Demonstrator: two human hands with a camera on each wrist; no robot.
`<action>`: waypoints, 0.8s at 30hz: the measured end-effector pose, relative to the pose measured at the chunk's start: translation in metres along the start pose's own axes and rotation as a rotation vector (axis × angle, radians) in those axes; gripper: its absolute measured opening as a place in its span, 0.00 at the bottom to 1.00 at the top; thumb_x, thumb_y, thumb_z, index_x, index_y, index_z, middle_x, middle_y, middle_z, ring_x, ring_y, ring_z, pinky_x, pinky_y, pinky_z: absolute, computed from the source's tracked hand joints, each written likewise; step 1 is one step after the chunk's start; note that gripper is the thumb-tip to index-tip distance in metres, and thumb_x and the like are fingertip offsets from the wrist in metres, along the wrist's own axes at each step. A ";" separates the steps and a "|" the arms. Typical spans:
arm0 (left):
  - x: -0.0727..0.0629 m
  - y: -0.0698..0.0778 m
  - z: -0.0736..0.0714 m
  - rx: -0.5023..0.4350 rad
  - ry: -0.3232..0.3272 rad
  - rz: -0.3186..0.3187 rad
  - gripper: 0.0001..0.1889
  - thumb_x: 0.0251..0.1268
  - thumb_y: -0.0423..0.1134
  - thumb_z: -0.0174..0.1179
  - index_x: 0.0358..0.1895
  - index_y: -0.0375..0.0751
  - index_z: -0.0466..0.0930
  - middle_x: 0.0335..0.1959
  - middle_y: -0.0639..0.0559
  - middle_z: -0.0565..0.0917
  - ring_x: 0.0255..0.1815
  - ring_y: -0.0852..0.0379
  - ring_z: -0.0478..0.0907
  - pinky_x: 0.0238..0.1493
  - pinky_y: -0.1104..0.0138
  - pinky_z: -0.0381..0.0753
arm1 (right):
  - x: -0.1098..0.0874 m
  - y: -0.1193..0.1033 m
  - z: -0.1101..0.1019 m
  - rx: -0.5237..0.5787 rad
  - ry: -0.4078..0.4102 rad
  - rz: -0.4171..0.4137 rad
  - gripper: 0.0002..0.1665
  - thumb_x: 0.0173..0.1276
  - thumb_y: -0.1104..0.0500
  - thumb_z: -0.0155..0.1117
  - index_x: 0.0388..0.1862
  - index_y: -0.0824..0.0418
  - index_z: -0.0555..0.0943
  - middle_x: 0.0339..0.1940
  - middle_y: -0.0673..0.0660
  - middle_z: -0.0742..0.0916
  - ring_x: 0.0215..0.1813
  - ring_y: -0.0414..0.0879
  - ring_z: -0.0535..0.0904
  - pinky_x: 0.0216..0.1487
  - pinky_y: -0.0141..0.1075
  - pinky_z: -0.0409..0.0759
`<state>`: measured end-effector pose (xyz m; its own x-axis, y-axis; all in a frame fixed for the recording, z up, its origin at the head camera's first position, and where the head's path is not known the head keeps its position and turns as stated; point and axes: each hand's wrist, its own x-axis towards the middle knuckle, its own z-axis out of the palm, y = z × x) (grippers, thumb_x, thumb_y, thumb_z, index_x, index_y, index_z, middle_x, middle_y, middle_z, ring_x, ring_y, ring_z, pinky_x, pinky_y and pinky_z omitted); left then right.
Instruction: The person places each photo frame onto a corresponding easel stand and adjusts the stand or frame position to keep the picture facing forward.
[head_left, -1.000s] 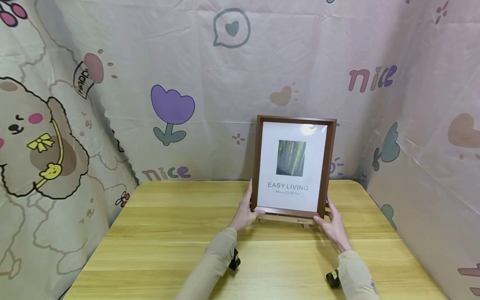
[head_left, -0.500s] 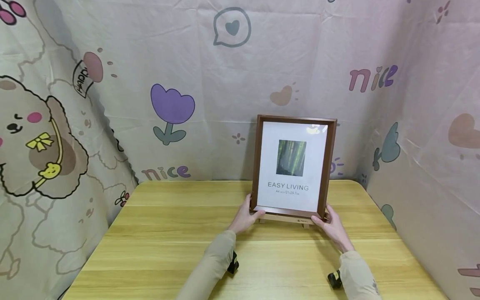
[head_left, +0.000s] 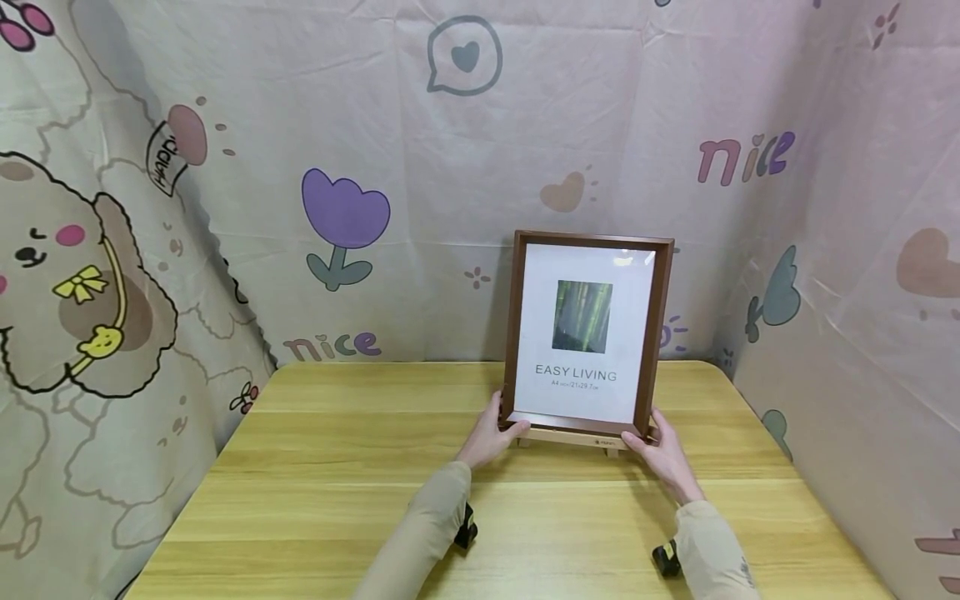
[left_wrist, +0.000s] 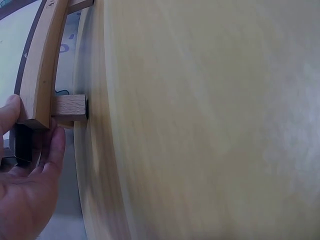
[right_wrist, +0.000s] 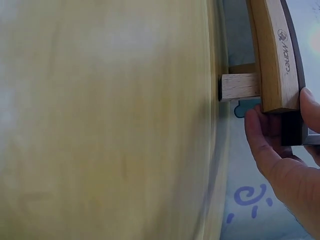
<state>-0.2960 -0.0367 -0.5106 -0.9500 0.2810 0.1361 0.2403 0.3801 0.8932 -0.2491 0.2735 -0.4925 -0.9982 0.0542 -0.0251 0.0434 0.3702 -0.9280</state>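
A brown picture frame (head_left: 662,333) with a white "EASY LIVING" insert leans upright on a small wooden easel (head_left: 573,438). My left hand (head_left: 487,435) grips the frame's lower left corner, thumb on the front and fingers behind. At the lower right corner, my right hand (head_left: 667,457) holds the frame the same way. The left wrist view shows the easel's ledge (left_wrist: 44,65) and a short leg (left_wrist: 70,107) beside the fingers. In the right wrist view the ledge (right_wrist: 274,55) carries a printed logo, and my fingertips curl behind the frame corner just past its end.
The wooden table (head_left: 337,467) extends in front and to both sides of the easel. A printed cloth (head_left: 450,167) hangs behind the table and along its sides. Small black wrist cameras (head_left: 666,558) sit under the sleeves.
Both hands have slid slightly down the frame's sides to its lower corners, the fingers now lower than a second ago. The frame and easel stay in place.
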 end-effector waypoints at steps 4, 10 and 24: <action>0.000 0.001 0.000 -0.011 -0.001 -0.001 0.42 0.71 0.47 0.62 0.79 0.34 0.51 0.72 0.31 0.70 0.73 0.36 0.68 0.76 0.44 0.66 | 0.001 -0.001 0.001 -0.001 0.006 -0.007 0.44 0.74 0.65 0.60 0.82 0.64 0.50 0.68 0.80 0.74 0.66 0.67 0.76 0.50 0.23 0.77; -0.003 0.004 0.000 0.005 0.005 -0.004 0.45 0.71 0.47 0.62 0.79 0.28 0.47 0.74 0.26 0.64 0.75 0.30 0.63 0.76 0.40 0.63 | 0.001 0.000 0.002 -0.017 0.014 -0.025 0.43 0.74 0.65 0.60 0.81 0.66 0.50 0.66 0.81 0.75 0.65 0.65 0.77 0.47 0.21 0.75; -0.002 0.003 0.000 -0.015 0.009 0.016 0.44 0.72 0.46 0.62 0.79 0.29 0.46 0.71 0.25 0.68 0.71 0.31 0.69 0.73 0.43 0.69 | 0.003 0.003 0.003 -0.033 0.023 -0.042 0.44 0.74 0.66 0.60 0.81 0.64 0.50 0.66 0.81 0.75 0.66 0.67 0.76 0.50 0.23 0.75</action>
<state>-0.2929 -0.0357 -0.5082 -0.9477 0.2795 0.1543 0.2529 0.3620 0.8972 -0.2520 0.2724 -0.4964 -0.9980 0.0593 0.0227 0.0031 0.4029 -0.9152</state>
